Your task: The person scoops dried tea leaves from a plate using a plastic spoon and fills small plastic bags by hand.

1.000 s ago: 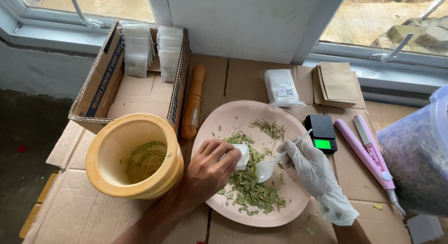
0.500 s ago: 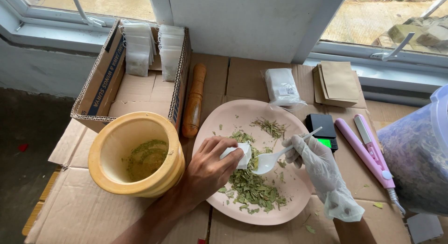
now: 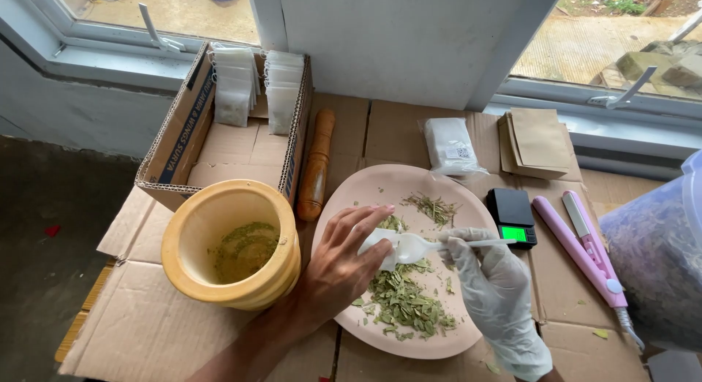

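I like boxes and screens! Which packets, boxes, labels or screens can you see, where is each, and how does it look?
Cardboard box: back left, brown, open, dark printed side.
White sachets: two rows upright inside it.
Clear packet: back centre, white contents, small square label.
Brown paper bags: stacked, back right.
Pocket scale: right of the plate, black, green screen.

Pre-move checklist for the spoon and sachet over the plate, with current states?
1. Small white sachet pinched in left hand: ok.
2. White plastic spoon gripped by gloved right hand: ok.
3. Spoon bowl at the sachet mouth: ok, they touch.
4. Sachet mouth open: cannot tell, fingers hide it.
5. Both held above the pink plate, so spills land on it: ok.
6. Dried leaves left on the plate within spoon's reach: ok.
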